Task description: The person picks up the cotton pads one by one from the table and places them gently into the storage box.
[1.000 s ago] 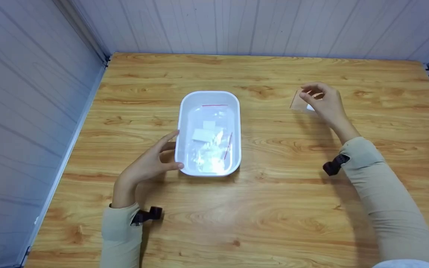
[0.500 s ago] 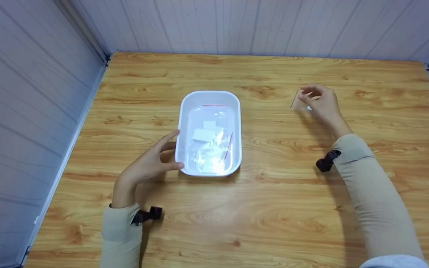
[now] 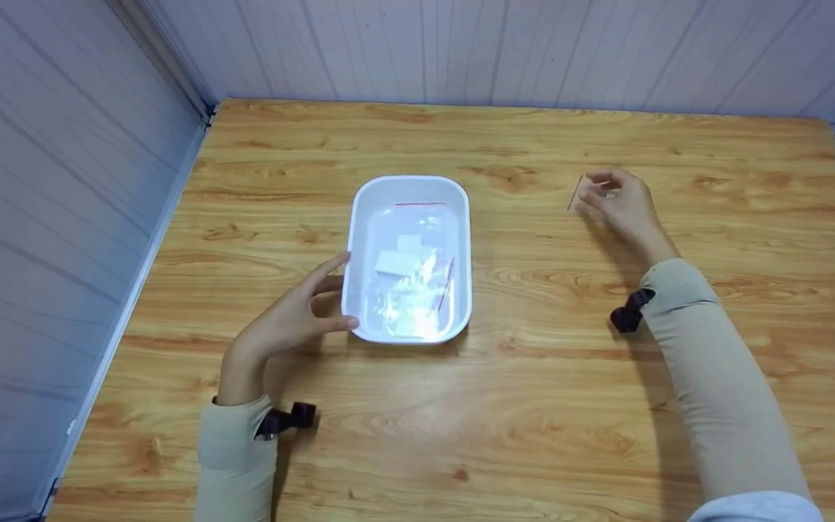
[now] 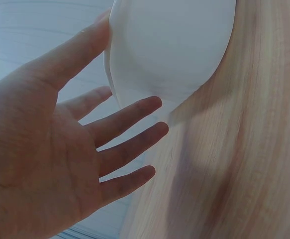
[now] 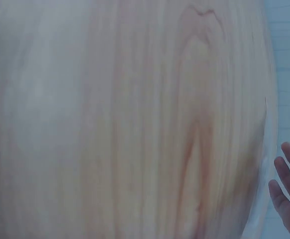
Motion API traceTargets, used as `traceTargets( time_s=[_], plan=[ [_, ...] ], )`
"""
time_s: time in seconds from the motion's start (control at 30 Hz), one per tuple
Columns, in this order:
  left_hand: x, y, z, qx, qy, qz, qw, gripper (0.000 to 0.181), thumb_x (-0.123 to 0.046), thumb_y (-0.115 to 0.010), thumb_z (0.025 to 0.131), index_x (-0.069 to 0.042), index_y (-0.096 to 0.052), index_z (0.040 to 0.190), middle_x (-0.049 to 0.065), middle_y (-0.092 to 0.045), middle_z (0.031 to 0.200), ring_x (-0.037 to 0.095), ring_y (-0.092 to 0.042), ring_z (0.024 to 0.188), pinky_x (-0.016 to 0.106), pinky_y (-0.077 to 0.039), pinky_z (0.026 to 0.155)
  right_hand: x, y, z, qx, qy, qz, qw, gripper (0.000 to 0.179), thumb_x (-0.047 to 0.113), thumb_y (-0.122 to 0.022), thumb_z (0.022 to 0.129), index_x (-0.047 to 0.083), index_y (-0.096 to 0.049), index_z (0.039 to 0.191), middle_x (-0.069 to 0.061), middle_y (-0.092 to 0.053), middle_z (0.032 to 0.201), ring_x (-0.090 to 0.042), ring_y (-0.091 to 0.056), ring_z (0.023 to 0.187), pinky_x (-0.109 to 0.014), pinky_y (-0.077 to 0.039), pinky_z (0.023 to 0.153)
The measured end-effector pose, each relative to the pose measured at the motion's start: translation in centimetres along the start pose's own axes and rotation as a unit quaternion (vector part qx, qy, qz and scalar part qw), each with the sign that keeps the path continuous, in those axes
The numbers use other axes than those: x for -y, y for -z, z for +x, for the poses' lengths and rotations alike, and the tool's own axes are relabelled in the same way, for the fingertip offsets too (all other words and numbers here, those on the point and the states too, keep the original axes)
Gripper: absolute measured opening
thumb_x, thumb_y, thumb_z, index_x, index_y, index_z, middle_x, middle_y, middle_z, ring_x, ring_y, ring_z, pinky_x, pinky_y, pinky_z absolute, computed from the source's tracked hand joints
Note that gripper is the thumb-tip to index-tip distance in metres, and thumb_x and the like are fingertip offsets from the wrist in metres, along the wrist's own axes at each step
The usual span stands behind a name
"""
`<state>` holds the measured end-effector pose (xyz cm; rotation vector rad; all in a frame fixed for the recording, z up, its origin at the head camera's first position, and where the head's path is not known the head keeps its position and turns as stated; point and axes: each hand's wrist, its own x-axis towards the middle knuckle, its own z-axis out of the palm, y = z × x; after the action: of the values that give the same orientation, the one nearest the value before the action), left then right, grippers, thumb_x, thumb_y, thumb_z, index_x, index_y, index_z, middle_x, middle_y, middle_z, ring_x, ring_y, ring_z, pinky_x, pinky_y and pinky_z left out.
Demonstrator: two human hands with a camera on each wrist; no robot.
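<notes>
My left hand (image 3: pixel 283 315) touches the left side of a white plastic bin (image 3: pixel 359 203), thumb and index finger at its rim. In the left wrist view the other fingers (image 4: pixel 127 144) are stretched out, apart from the bin wall. Inside the bin lie clear zip bags (image 3: pixel 421 225) with red zip lines and white labels (image 3: pixel 397 262); glare hides part of them. Over a clear bag (image 3: pixel 577 199) at the right, my right hand (image 3: pixel 628 210) has thumb and index tips apart, the hand covering much of the bag. The right wrist view shows its loosely extended fingers (image 5: pixel 286 174) at the edge.
Both hands and the bin are over a wood-grain table (image 3: pixel 417 428). A pale panel wall (image 3: pixel 403 51) runs along its back edge, and another (image 3: pixel 40 217) stands at the left. A small black wrist camera (image 3: pixel 631 312) sits on the right sleeve, with another (image 3: pixel 291 418) on the left.
My right forearm has shifted left and the hand slightly down, covering the white label on the bag at the right. My left hand stays at the bin.
</notes>
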<state>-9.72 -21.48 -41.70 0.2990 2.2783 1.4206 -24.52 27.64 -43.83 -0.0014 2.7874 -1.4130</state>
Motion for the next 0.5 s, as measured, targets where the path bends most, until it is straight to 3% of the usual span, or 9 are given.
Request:
traceTargets(
  time_s=[0.17,0.5],
  plan=[
    [-0.07,0.06,0.00,0.001,-0.004,0.003,1.0000,0.096,-0.029,-0.081,0.084,-0.028,-0.021,0.159,0.015,-0.043,0.150,0.031,-0.036,0.141,0.058,-0.020,0.115,-0.07,0.07,0.02,0.014,-0.006,-0.021,0.9997,0.046,0.019,-0.065,0.097,-0.004,-0.054,0.136,-0.023,-0.054,0.132,-0.035,-0.048,0.123,-0.047,-0.039,0.103],
    [-0.01,-0.01,0.10,0.001,0.003,0.002,1.0000,0.096,-0.030,-0.081,0.084,-0.028,-0.021,0.159,0.014,-0.041,0.151,0.032,-0.033,0.142,0.059,-0.019,0.115,-0.03,-0.04,0.17,0.043,-0.018,-0.034,0.9983,0.049,0.008,-0.059,0.098,-0.008,-0.046,0.142,-0.028,-0.045,0.142,-0.039,-0.040,0.134,-0.048,-0.033,0.111]
  ],
)
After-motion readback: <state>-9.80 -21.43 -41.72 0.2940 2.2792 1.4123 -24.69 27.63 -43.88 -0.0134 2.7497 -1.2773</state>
